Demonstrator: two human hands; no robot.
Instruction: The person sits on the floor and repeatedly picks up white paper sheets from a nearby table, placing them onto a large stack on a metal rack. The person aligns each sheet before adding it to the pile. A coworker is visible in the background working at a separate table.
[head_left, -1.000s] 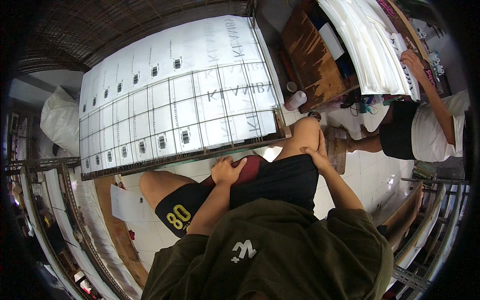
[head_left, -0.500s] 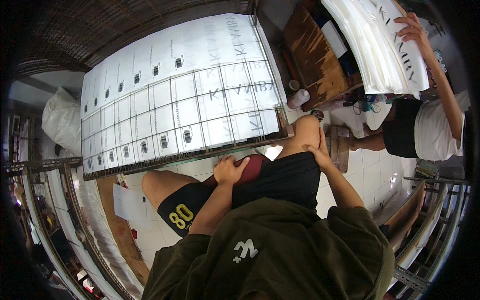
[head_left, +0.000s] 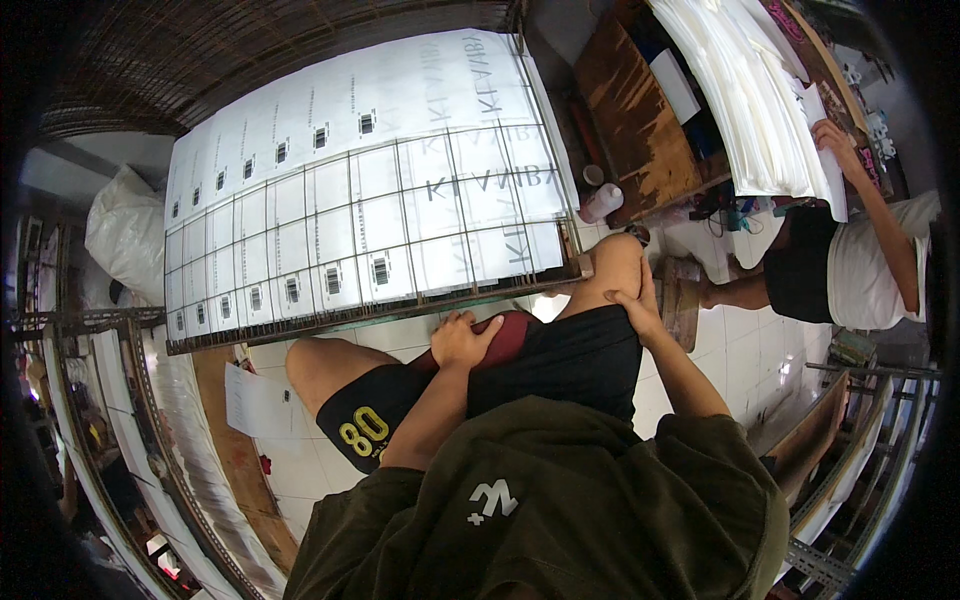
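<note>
My left hand (head_left: 461, 341) rests on the maroon panel (head_left: 506, 338) of my black shorts, thumb spread away from the fingers. At my right knee, my right hand (head_left: 641, 312) lies against the bare leg (head_left: 606, 272), its thumb on top and its fingers stretched along the outer side. Neither hand holds anything. In front of my legs stands a metal wire drying rack (head_left: 340, 322). White printed sheets (head_left: 290, 130) with dark lettering and small black code blocks lie on it, some under the wire grid.
At the right a co-worker's hand (head_left: 838, 145) holds the edge of a white sheet beside a thick sheet stack (head_left: 735, 100). A white bottle (head_left: 601, 203) stands near a worn wooden board (head_left: 640, 110). A plastic sack (head_left: 125, 235) and metal shelving (head_left: 150, 450) are at left.
The co-worker's hand has moved down with a lettered sheet, which has come off the stack's face and now shows only its edge. My hands stay where they were.
</note>
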